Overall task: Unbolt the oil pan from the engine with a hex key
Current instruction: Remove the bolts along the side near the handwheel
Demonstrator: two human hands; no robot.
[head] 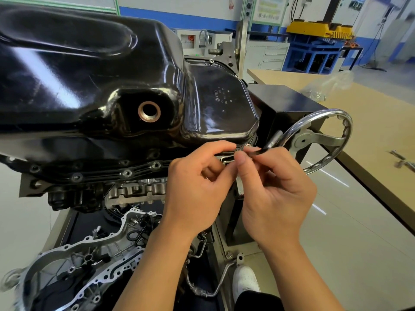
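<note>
The black pan [89,75] fills the upper left, sitting on the upturned engine [134,191], with bolts [126,173] along its flange. The left hand [197,182] is curled against the flange's right corner; I cannot tell whether it holds anything. Just beside it, the right hand [276,194] pinches the hex key [258,151] between thumb and forefinger, the key lying level at that corner. Behind the hands is a chrome handwheel [323,138], and further right a table [370,122].
</note>
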